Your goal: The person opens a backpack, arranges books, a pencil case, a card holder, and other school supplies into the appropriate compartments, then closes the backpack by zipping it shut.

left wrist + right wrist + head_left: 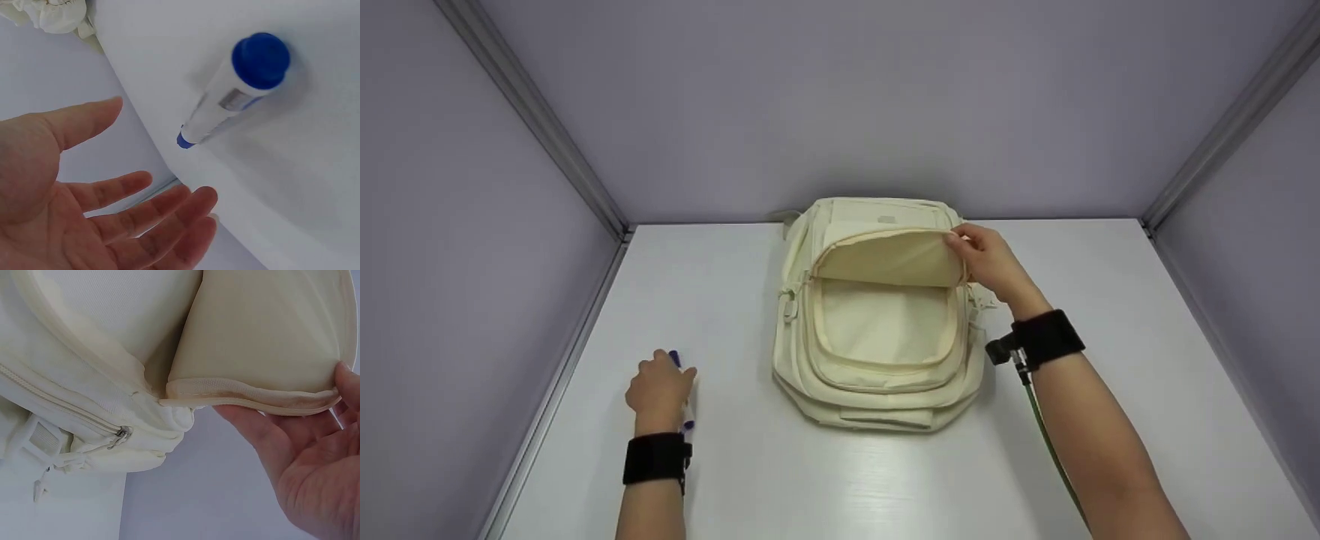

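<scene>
A cream backpack (885, 394) lies on the table with its front pocket unzipped. My right hand (994, 266) pinches the edge of the pocket flap (259, 332) and holds it lifted, so the pocket's pale inside shows. To the left of the bag, my left hand (658, 386) is over a white marker with blue ends (216, 104). In the left wrist view the fingers (135, 219) are extended and spread, apart from the marker. The head view hides the marker's middle partly behind the hand.
The white table (855, 480) has grey walls (840, 97) at the back and both sides. A zipper pull (121, 436) and a side buckle (45, 439) show on the bag. A green cable (1050, 442) runs along my right forearm.
</scene>
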Demonstrator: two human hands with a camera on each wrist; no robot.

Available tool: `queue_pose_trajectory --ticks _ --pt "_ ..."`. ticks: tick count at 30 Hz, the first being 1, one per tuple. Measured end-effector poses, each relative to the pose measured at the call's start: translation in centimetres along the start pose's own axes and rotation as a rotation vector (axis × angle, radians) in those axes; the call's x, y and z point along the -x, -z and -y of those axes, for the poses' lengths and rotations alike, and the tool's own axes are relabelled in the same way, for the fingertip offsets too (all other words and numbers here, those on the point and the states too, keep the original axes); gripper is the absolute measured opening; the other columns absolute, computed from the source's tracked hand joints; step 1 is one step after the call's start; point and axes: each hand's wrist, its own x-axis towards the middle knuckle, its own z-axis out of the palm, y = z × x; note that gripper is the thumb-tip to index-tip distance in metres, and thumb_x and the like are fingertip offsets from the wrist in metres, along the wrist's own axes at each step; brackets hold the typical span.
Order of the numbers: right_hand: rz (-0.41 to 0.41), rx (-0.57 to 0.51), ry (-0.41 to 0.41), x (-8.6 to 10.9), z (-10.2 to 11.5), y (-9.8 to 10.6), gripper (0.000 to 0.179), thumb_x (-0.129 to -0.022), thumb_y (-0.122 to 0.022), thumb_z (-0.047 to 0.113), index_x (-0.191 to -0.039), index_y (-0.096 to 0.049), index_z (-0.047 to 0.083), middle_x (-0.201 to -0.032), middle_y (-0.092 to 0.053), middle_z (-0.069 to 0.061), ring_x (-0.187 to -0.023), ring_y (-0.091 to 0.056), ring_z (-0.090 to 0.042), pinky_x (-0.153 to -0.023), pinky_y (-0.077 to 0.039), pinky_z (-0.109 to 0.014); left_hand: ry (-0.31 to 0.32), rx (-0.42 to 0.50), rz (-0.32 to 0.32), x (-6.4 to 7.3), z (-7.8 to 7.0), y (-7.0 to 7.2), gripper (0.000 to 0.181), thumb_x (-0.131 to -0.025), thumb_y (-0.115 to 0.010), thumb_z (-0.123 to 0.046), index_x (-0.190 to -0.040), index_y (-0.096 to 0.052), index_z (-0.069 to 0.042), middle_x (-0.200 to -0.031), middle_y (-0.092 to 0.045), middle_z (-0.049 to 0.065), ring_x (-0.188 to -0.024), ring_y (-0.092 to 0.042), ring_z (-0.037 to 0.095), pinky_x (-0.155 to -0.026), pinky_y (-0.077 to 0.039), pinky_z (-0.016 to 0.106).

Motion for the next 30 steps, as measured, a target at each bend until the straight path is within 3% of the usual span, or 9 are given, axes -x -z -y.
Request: queue_pose_trajectory --ticks 3,7,14,18,23,30 --pt "-0.015 0.02 0.011 -0.2 -0.4 -0.1 0.039 -0.103 -0.051 0.034 -0.12 -0.06 0.0 -0.099 -0.061 -0.019 -0.085 -0.063 -0.026 -0.069 -0.058 -0.043 0.007 -0.015 0.071 0.4 0.6 -0.1 0.061 -0.092 -0.065 -0.032 -0.12 -0.048 0.019 -0.102 -0.058 0.037 -0.087 -0.062 0.05 -0.066 -0.051 0.054" --pt "-0.025 0.025 0.023 -0.3 -0.5 -0.2 0.039 -0.103 -0.051 0.035 -0.117 -0.06 0.0 -0.097 -0.062 -0.018 -0.082 -0.063 -0.024 -0.067 -0.058 -0.042 0.024 -0.003 0.105 0.9 0.9 -0.3 0.057 -0.088 -0.07 -0.035 -0.107 -0.053 0.016 -0.089 -0.062 0.028 -0.074 -0.063 0.04 -0.06 -0.05 0.047" --pt "-0.033 0.033 0.015 -0.3 -0.5 -0.3 0.04 -0.103 -0.05 0.037 -0.118 -0.06 0.002 -0.1 -0.063 -0.017 -0.081 -0.063 -0.022 -0.065 -0.058 -0.039 0.035 0.009 0.143 1.5 1.0 -0.5 0.037 -0.088 -0.067 -0.019 -0.1 -0.059 0.015 -0.081 -0.064 0.024 -0.066 -0.061 0.032 -0.055 -0.049 0.042" --pt "-0.036 0.032 0.014 -0.3 -0.5 -0.4 0.04 -0.102 -0.051 0.037 -0.119 -0.06 0.002 -0.1 -0.063 -0.017 -0.081 -0.062 -0.022 -0.065 -0.058 -0.039 0.036 -0.006 0.171 1.7 0.9 -0.6 0.028 -0.087 -0.061 -0.01 -0.1 -0.061 0.015 -0.08 -0.063 0.021 -0.065 -0.059 0.031 -0.053 -0.048 0.04" --pt "-0.031 0.03 0.024 -0.2 -0.3 -0.3 0.04 -0.103 -0.052 0.036 -0.119 -0.06 0.001 -0.102 -0.062 -0.019 -0.083 -0.062 -0.025 -0.066 -0.058 -0.042 0.048 -0.021 0.199 1.6 0.7 -0.8 0.029 -0.087 -0.06 -0.009 -0.102 -0.063 0.016 -0.076 -0.062 0.018 -0.064 -0.058 0.029 -0.052 -0.046 0.037" --pt "-0.035 0.023 0.007 -0.3 -0.4 -0.3 0.039 -0.103 -0.052 0.036 -0.12 -0.06 0.001 -0.106 -0.063 -0.019 -0.085 -0.063 -0.024 -0.066 -0.058 -0.04 0.046 -0.025 0.218 1.4 0.5 -1.0 0.032 -0.087 -0.057 -0.001 -0.112 -0.056 0.019 -0.086 -0.063 0.024 -0.068 -0.059 0.032 -0.053 -0.048 0.037"
